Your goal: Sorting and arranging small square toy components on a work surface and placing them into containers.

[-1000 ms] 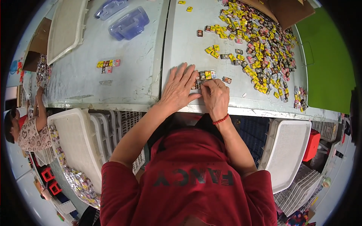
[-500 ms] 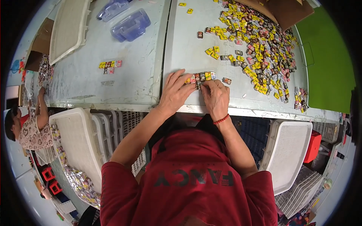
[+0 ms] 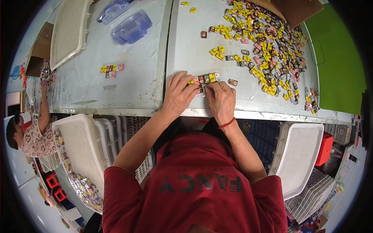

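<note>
Between my hands lies a short row of small box-shaped packets [image 3: 206, 79], yellow, brown, pink and pale, flat on the table. My left hand [image 3: 178, 95] curls around the row's left end, its fingertips pressed on the packets there. A dark packet [image 3: 201, 89] sits just below the row, between the two hands. At the right end, my right hand [image 3: 221, 101] has its thumb and index finger pinched together beside that dark packet; the fingers partly cover what they grip. One loose brown packet [image 3: 233, 82] lies right of my right hand.
A large heap of mixed packets [image 3: 272, 54] spreads at the right, by a cardboard box [image 3: 297, 11]. On the left table are a small packet group [image 3: 112, 70], blue plastic bins [image 3: 132, 27] and a white tray [image 3: 70, 29]. A co-worker [image 3: 37, 136] reaches over packets at far left.
The dark packet below the row has shifted slightly left, toward my left fingers. My hands stay close to the same place. The co-worker's arm has reached farther forward.
</note>
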Action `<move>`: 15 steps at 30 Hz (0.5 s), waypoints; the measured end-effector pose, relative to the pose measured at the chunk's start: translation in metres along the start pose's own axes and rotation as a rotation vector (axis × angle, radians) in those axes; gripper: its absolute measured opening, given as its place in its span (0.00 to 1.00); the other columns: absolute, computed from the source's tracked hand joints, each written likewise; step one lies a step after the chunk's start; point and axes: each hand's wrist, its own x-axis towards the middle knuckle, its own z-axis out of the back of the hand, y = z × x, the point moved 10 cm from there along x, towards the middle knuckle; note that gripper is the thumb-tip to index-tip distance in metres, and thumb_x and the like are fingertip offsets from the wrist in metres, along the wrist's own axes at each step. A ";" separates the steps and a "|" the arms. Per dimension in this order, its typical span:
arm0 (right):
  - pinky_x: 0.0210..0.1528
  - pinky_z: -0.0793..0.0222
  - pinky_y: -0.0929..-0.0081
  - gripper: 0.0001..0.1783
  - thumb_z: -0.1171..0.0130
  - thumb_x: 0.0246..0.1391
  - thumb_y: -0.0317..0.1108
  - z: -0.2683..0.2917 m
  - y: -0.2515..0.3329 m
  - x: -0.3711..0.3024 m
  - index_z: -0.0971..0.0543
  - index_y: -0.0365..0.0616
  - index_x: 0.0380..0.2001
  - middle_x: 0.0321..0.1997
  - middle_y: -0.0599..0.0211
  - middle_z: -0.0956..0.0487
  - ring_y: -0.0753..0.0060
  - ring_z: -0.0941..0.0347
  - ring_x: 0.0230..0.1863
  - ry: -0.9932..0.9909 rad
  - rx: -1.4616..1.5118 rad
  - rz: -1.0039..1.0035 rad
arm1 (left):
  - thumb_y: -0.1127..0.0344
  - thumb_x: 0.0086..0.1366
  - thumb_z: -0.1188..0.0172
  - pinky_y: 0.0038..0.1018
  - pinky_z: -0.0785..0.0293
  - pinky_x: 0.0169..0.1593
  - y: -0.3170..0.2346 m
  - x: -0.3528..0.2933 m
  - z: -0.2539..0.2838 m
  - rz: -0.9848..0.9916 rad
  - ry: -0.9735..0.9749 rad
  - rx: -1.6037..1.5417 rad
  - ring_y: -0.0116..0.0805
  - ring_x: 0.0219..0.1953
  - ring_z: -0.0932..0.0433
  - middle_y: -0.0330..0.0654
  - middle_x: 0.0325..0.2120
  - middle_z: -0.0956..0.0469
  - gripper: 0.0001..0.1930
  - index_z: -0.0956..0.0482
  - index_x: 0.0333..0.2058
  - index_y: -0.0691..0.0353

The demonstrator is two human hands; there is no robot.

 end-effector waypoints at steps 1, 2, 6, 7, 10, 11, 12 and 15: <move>0.36 0.40 0.65 0.05 0.36 0.44 0.28 0.001 0.000 0.000 0.22 0.45 0.27 0.27 0.66 0.25 0.62 0.28 0.32 -0.002 -0.003 -0.002 | 0.70 0.51 0.35 0.38 0.35 0.52 0.001 0.000 -0.001 -0.003 0.000 -0.003 0.44 0.51 0.30 0.41 0.42 0.27 0.08 0.22 0.32 0.60; 0.37 0.39 0.66 0.05 0.36 0.45 0.29 0.003 0.003 0.000 0.21 0.44 0.28 0.26 0.66 0.25 0.63 0.28 0.31 -0.011 -0.036 0.021 | 0.70 0.51 0.35 0.38 0.34 0.52 0.006 0.000 -0.005 0.044 0.009 -0.083 0.43 0.50 0.30 0.41 0.41 0.26 0.08 0.22 0.31 0.61; 0.40 0.36 0.66 0.08 0.38 0.47 0.28 0.004 0.021 -0.004 0.21 0.43 0.33 0.26 0.63 0.25 0.61 0.28 0.32 -0.047 -0.152 0.146 | 0.71 0.52 0.35 0.36 0.33 0.51 0.018 -0.002 -0.005 0.109 0.016 -0.216 0.42 0.48 0.28 0.40 0.41 0.26 0.07 0.21 0.31 0.62; 0.40 0.36 0.66 0.08 0.38 0.47 0.28 0.007 0.018 -0.007 0.21 0.43 0.33 0.26 0.63 0.25 0.61 0.28 0.32 -0.049 -0.159 0.145 | 0.71 0.52 0.35 0.36 0.33 0.51 0.020 -0.004 -0.006 0.106 0.014 -0.222 0.42 0.48 0.28 0.40 0.41 0.26 0.07 0.21 0.31 0.62; 0.43 0.33 0.67 0.09 0.39 0.47 0.24 0.020 -0.003 -0.010 0.21 0.43 0.34 0.32 0.61 0.22 0.56 0.26 0.35 -0.014 0.101 0.067 | 0.66 0.51 0.32 0.38 0.35 0.54 0.021 -0.008 -0.007 0.087 0.045 -0.221 0.45 0.52 0.31 0.43 0.45 0.27 0.17 0.22 0.39 0.62; 0.43 0.32 0.64 0.11 0.38 0.46 0.24 0.034 -0.005 -0.005 0.21 0.43 0.36 0.33 0.60 0.22 0.55 0.27 0.36 -0.047 0.039 0.123 | 0.62 0.49 0.31 0.39 0.36 0.56 0.017 -0.002 -0.001 0.119 0.050 -0.210 0.46 0.54 0.33 0.45 0.48 0.29 0.24 0.25 0.45 0.63; 0.44 0.33 0.63 0.14 0.38 0.45 0.24 0.044 -0.010 -0.002 0.22 0.43 0.39 0.37 0.59 0.22 0.55 0.28 0.40 -0.060 -0.061 0.154 | 0.58 0.47 0.29 0.40 0.38 0.58 0.015 0.001 0.001 0.152 0.054 -0.200 0.48 0.57 0.36 0.47 0.51 0.30 0.32 0.28 0.50 0.65; 0.49 0.36 0.62 0.20 0.39 0.46 0.25 0.045 -0.032 0.008 0.24 0.44 0.46 0.47 0.60 0.24 0.56 0.31 0.48 0.025 -0.260 0.172 | 0.53 0.44 0.27 0.42 0.41 0.61 0.014 0.006 -0.020 0.103 0.191 -0.139 0.49 0.60 0.40 0.49 0.54 0.33 0.42 0.35 0.55 0.68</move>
